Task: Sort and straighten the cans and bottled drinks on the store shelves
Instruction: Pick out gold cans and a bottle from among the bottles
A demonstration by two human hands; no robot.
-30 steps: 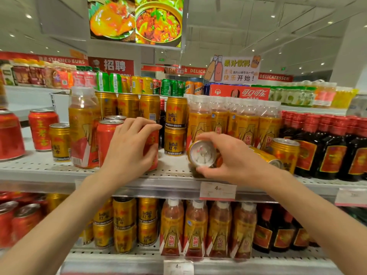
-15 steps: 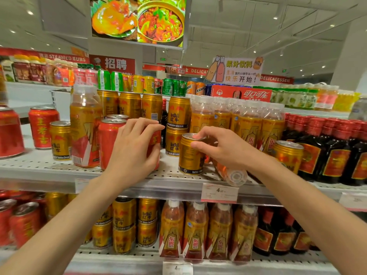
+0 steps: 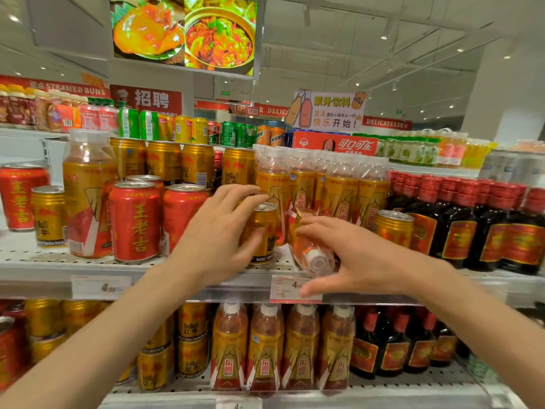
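On the upper shelf [image 3: 35,265] a gold Red Bull can [image 3: 265,221] stands upright at the front, and my left hand [image 3: 218,237] grips it between thumb and fingers. Just to its right an orange drink bottle [image 3: 314,256] lies on its side with its white cap toward me. My right hand [image 3: 359,255] reaches over this bottle: the fingers lie across its top and the thumb is spread wide below it, in front of the price tag. Left of my left hand stand two red cans [image 3: 134,222].
A tall orange bottle [image 3: 87,196] and a small gold can [image 3: 48,216] stand at the left. Upright orange bottles [image 3: 339,187], another gold can [image 3: 393,231] and dark red-capped bottles [image 3: 472,225] fill the right. The lower shelf holds gold cans and bottles.
My right hand stood the gold can upright, let it go and moved right onto the lying bottle. My left hand left the red can and took hold of the gold can.
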